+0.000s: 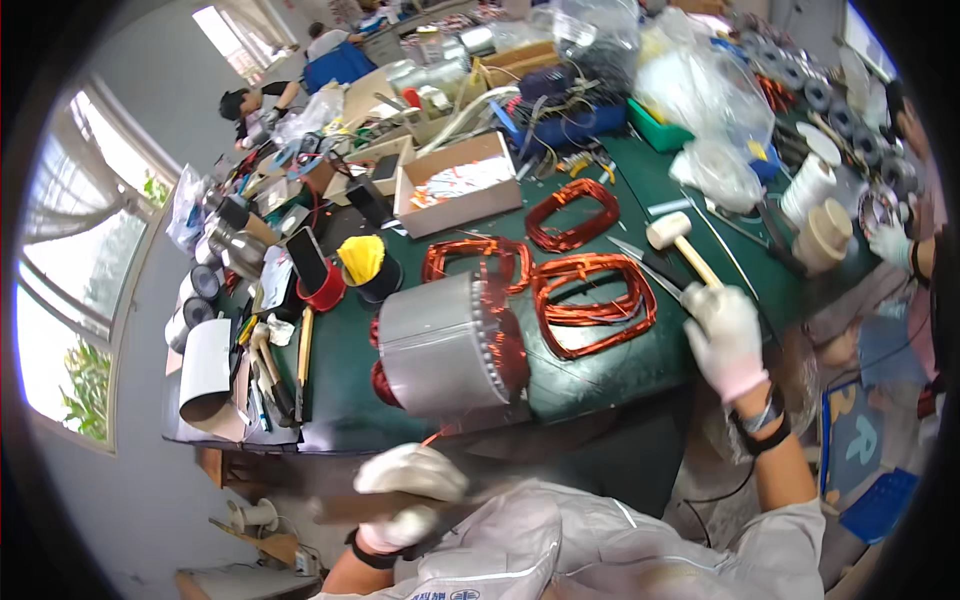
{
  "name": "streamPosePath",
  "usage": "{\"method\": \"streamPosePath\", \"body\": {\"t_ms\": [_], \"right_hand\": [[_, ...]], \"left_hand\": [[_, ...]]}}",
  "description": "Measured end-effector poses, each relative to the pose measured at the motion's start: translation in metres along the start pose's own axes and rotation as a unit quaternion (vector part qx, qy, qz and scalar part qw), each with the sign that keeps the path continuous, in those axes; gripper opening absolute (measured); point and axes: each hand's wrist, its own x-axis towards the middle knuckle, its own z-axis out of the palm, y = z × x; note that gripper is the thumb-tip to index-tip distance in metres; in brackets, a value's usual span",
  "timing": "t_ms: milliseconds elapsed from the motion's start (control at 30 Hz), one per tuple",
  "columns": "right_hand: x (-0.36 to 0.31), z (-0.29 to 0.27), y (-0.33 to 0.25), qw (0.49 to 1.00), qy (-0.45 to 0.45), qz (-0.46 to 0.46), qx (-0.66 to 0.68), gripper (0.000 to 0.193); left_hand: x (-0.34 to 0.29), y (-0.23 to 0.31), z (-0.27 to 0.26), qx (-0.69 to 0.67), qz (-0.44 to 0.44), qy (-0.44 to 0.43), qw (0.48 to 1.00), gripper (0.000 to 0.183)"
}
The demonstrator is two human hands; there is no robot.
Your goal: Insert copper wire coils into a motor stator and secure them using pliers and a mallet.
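My left hand (412, 474), in a white glove, is closed low in front of my body. It grips a brown bar-shaped thing (365, 507), blurred by motion; its kind cannot be made out. My gloved right hand (728, 335) is at the right of the bench, closed around the handle end of a mallet (697, 260) with a pale head. A grey motor stator (440, 345) with copper windings lies on its side at the bench's near edge. From it a thin copper-coloured wire end (437, 436) hangs near my left hand.
Copper wire coils (595, 305) lie right of the stator on the green bench (560, 395). Nearby are a knife-like tool (650, 262), a cardboard box (460, 185) with small pieces, a black cup (372, 275) and hammers (270, 370). A co-worker's gloved hand (888, 243) shows at right.
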Motion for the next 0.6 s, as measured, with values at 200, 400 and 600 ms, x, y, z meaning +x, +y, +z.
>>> {"method": "streamPosePath", "body": {"t_ms": [200,400,600], "right_hand": [[0.054,-0.015,-0.148,0.910,-0.020,-0.267,0.317,0.041],[0.100,-0.007,-0.176,0.909,0.025,-0.268,0.318,0.039],[0.129,0.008,-0.197,0.902,0.013,-0.076,0.425,0.011]], "left_hand": [[-0.047,-0.040,-0.078,-0.127,-0.059,0.328,0.934,0.044],[-0.060,-0.109,-0.136,-0.208,-0.130,0.514,0.822,0.048],[-0.085,-0.182,-0.155,-0.250,-0.194,0.556,0.769,0.058]]}}
